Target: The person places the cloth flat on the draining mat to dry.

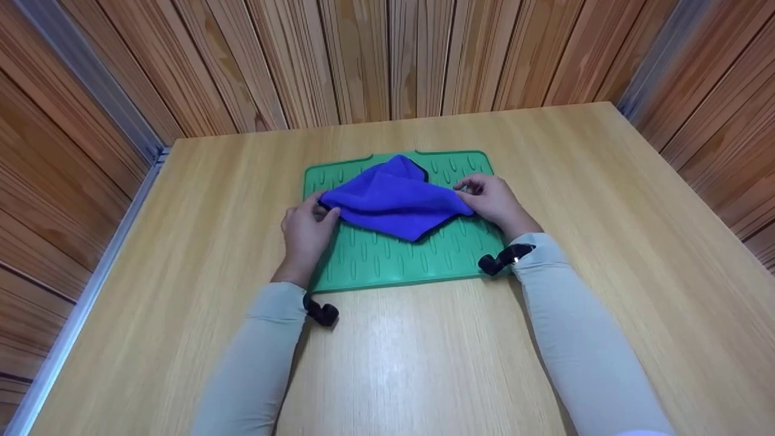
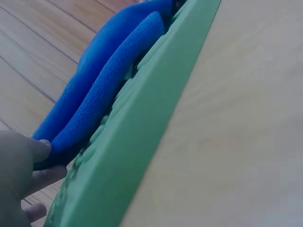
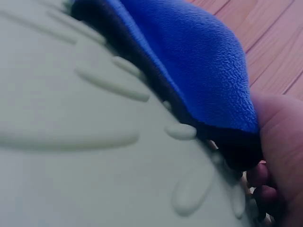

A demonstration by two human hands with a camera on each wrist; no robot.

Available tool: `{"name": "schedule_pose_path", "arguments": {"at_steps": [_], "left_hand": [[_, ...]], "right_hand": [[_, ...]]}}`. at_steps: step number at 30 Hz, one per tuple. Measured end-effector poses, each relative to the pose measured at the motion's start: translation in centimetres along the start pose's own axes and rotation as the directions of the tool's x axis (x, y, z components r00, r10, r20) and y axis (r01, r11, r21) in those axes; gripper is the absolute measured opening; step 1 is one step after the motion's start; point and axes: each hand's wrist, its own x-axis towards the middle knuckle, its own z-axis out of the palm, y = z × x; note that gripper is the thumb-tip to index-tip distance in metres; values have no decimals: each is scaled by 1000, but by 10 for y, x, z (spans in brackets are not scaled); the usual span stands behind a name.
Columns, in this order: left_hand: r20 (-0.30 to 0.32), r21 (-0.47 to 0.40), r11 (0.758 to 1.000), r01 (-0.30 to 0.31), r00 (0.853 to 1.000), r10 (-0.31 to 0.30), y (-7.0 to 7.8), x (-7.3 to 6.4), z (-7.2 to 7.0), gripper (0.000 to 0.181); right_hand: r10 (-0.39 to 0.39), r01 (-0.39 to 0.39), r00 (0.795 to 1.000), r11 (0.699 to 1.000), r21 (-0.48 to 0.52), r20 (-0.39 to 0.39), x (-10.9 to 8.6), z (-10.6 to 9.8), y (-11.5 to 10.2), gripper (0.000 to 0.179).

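Observation:
A blue cloth (image 1: pixel 393 200) with dark edging lies loosely folded over a green ridged mat (image 1: pixel 375 266). At its left corner my left hand (image 1: pixel 306 233) pinches the cloth between thumb and fingers; the left wrist view shows the thumb on top of the blue fabric (image 2: pixel 102 80). On the opposite side my right hand (image 1: pixel 493 203) pinches the right corner. In the right wrist view the thumb of that hand (image 3: pixel 281 137) presses beside the dark hem, with the fingers curled below. Both corners are close over the mat's raised ridges.
The mat sits on a light wooden table (image 1: pixel 387 351). Wood-plank walls (image 1: pixel 363 60) rise behind it and at both sides, with a metal frame post (image 1: pixel 97 79) at the left corner. Dark wrist cameras (image 1: pixel 321 312) are strapped over the sleeves.

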Motion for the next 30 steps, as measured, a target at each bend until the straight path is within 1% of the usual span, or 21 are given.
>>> {"name": "schedule_pose_path", "arguments": {"at_steps": [3,7,10,13,15,17,19,21,23,25,28,30], "left_hand": [[26,-26,999,-21,999,21,3,-2,3,56],[98,-49,997,-55,993,60,6,-4,7,62],[150,-56,995,-83,985,90,7,-6,9,58],[167,-73,993,-93,980,104,8,-7,10,48],[160,-90,992,-89,982,103,7,-6,10,42],[145,-116,990,-84,984,101,6,-6,9,36],[121,-154,985,-72,988,91,5,-5,7,30],[93,-210,976,-51,993,72,4,-5,4,23],[58,-273,962,-25,997,42,2,-3,1,17],[22,-345,939,-4,1000,12,2,-2,-3,14],[-17,-425,905,13,1000,-23,2,-1,-6,13],[-28,-452,892,10,999,-25,1,-1,-7,14]], "right_hand": [[-35,38,998,998,-57,49,-1,1,-1,30],[-53,61,995,993,-98,85,-4,1,-4,29],[-52,64,994,991,-122,101,-4,2,-5,27],[-46,61,992,990,-125,119,-4,1,-6,26],[-46,58,992,993,-99,117,-4,0,-5,25],[-50,55,995,997,-56,85,-5,-1,-4,25],[-47,47,999,999,1,26,-5,-3,-2,25],[-34,36,998,998,53,-53,-6,-6,-1,26],[-11,24,992,994,105,-124,-8,-9,0,28],[6,19,985,989,145,-171,-10,-11,-1,30],[4,34,980,982,186,-200,-13,-13,-3,31],[-16,55,981,979,195,-196,-14,-13,-3,29]]}}
